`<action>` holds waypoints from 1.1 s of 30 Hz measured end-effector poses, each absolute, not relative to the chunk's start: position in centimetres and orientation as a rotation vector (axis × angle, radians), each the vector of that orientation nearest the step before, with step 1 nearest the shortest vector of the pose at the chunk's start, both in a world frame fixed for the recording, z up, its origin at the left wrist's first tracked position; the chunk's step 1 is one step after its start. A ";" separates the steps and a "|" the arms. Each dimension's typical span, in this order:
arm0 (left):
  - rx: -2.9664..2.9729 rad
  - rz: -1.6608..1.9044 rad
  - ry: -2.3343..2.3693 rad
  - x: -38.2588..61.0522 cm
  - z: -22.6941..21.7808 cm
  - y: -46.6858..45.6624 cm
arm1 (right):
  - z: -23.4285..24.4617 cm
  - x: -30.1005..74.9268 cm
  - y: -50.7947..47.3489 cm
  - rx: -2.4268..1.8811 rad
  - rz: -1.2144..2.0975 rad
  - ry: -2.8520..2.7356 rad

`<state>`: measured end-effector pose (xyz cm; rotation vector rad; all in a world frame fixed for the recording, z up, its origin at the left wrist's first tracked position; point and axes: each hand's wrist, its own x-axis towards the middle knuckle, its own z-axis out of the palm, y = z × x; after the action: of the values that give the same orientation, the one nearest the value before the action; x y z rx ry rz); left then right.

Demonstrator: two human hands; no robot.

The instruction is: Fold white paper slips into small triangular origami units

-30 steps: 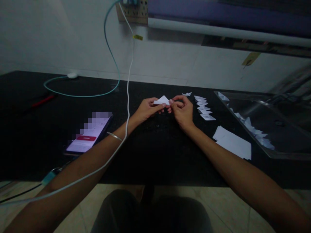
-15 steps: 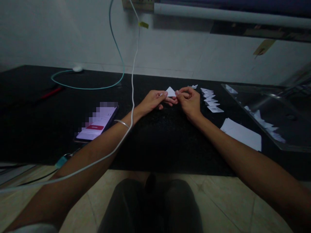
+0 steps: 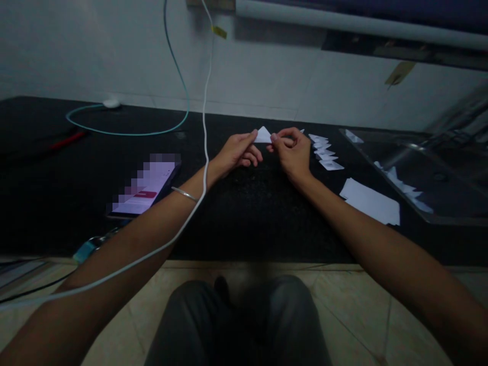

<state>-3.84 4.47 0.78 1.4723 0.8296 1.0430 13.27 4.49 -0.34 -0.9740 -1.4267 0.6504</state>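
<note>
A small folded paper triangle [image 3: 263, 135], white with its point upward, is held between my two hands above the black countertop [image 3: 244, 218]. My left hand [image 3: 239, 149] pinches its left corner between thumb and fingers, the lower fingers curled beneath. On the other corner, the thumb and index finger of my right hand [image 3: 293, 151] are closed. Just right of that hand, several folded paper boats [image 3: 324, 152] stand in an overlapping row. Nearer to me, by my right forearm, lies a stack of white paper sheets [image 3: 371, 202].
At left lies a phone [image 3: 143, 190] with a lit screen. A white cable [image 3: 206, 122] hangs across my left forearm. A teal cable [image 3: 125, 134] loops near the wall beside a red object [image 3: 68, 140]. More folded papers [image 3: 406, 189] line the metal sink edge [image 3: 396, 185] at right.
The fingers of my left hand have shifted from under the paper triangle, curling lower and away from my right hand. Both hands still hold the triangle. The whole view has shifted slightly.
</note>
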 end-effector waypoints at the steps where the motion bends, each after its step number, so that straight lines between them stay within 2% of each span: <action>1: 1.460 1.058 0.814 -3.7 0.8 4.3 | -0.4 13.2 4.4 -0.980 0.634 -1.428; 7: 1.385 1.165 0.756 -3.3 1.2 3.2 | -0.4 12.7 3.4 -0.989 0.646 -1.497; 17: 1.346 1.148 0.825 -3.8 1.7 3.1 | -0.4 13.0 4.3 -0.936 1.095 -1.468; 33: 1.416 1.114 0.813 -4.2 1.2 3.1 | -0.4 13.5 2.7 -0.963 1.166 -1.516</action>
<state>-4.17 3.13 1.19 1.4163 0.8128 1.1144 13.46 2.69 -0.38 -0.9628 -1.5159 1.1664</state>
